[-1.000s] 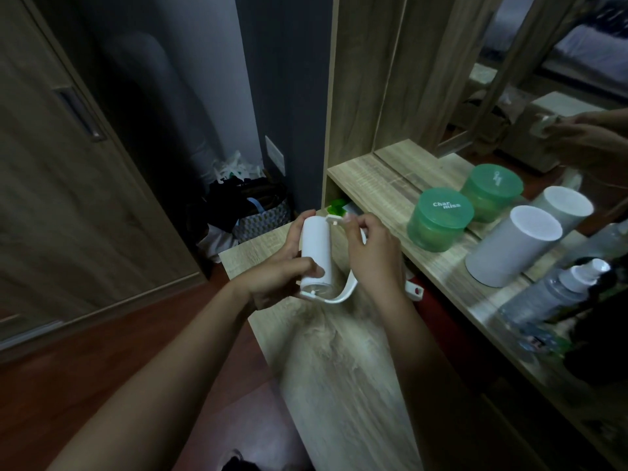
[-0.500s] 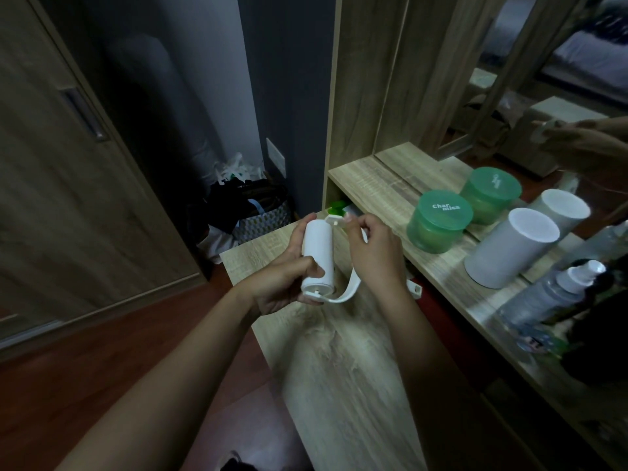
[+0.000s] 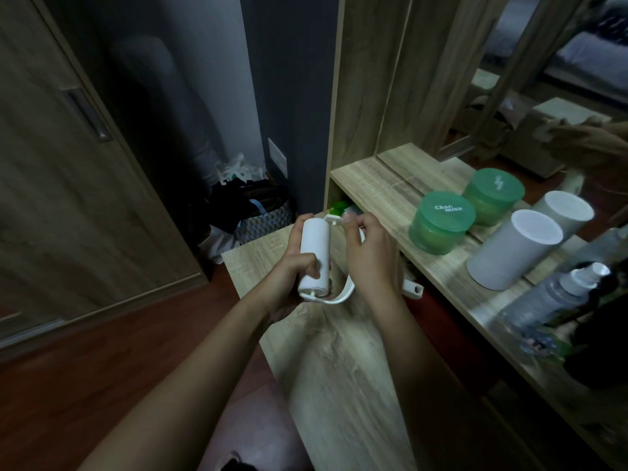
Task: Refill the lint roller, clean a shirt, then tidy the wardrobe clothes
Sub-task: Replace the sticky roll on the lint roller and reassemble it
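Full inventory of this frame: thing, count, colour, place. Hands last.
door: 1, brown wood, left
wall: 1, dark, centre back
socket: 1, white, on the wall
bag: 1, grey patterned, below the socket
bench: 1, light wood, centre
shelf: 1, light wood, right
jar: 1, green, on the shelf; mirrored behind
canister: 1, white, right of the jar; mirrored behind
spray bottle: 1, clear, white head, shelf's right end
roll: 1, white, held above the bench
frame: 1, white, curving round the roll
left hand: 1, grips the roll
right hand: 1, pinches the frame's top end
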Tool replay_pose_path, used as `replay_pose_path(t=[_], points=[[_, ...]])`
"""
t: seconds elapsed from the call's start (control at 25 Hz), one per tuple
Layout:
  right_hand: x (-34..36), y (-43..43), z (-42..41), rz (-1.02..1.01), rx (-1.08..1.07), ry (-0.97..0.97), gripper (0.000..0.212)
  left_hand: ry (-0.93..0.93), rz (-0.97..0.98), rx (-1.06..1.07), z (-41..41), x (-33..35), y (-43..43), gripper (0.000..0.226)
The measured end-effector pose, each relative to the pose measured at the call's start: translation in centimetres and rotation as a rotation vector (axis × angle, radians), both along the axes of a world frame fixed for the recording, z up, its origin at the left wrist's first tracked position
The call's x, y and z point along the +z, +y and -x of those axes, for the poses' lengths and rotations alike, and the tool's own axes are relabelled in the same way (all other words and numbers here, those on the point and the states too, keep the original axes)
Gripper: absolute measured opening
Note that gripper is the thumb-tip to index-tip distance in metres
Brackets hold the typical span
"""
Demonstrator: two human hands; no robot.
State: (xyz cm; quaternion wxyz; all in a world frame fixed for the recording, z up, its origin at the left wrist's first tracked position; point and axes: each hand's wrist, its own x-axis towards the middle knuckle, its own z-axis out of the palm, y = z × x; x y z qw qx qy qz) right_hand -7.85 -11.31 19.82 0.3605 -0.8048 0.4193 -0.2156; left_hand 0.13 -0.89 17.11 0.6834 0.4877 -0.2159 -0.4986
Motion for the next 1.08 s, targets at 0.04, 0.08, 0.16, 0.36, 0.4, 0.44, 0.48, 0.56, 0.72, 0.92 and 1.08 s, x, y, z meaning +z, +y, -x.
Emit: replay_pose_path(t=[0.04, 0.08, 0.16, 0.36, 0.4, 0.44, 0.48, 0.56, 0.72, 0.92, 1.08], points=[[-0.1, 0.1, -0.1, 0.001, -0.002, 0.0, 0.04, 0.02, 0.021, 0.019, 0.2, 0.0, -0.1, 0.079], [-0.2, 0.2, -0.1, 0.002, -0.006, 0.002, 0.04, 0.042, 0.04, 0.028, 0.4, 0.1, -0.1, 0.076], [-0.2, 0.3, -0.2, 0.001, -0.018, 0.006, 0.04, 0.092, 0.054, 0.038, 0.7, 0.2, -0.1, 0.071], [0.2, 0.7, -0.2, -0.033, -0.033, -0.011, 0.04, -0.007, -0.031, 0.155, 1.3, 0.8, -0.7, 0.031], [0.2, 0.8, -0.2, -0.031, -0.032, -0.016, 0.04, -0.047, -0.057, 0.183, 1.4, 0.8, -0.8, 0.023], [0.1, 0.9, -0.3, -0.029, -0.031, -0.017, 0.041, -0.075, -0.073, 0.203, 1.5, 0.8, -0.8, 0.019], [0.0, 0.9, -0.2, -0.028, -0.026, -0.008, 0.043, -0.101, -0.083, 0.215, 1.6, 0.8, -0.8, 0.02], [-0.1, 0.9, -0.3, -0.035, -0.018, 0.026, 0.045, -0.131, -0.092, 0.228, 1.7, 0.6, -0.7, 0.028], [-0.1, 1.1, -0.1, -0.045, -0.024, 0.046, 0.046, -0.127, -0.081, 0.217, 1.7, 0.3, -0.6, 0.038], [0.2, 1.4, -0.2, -0.078, -0.053, -0.001, 0.044, -0.171, -0.053, 0.166, 1.2, 0.9, -0.2, 0.043], [0.3, 1.8, -0.2, -0.069, -0.051, -0.016, 0.043, -0.201, -0.044, 0.176, 1.3, 1.1, 0.0, 0.044]])
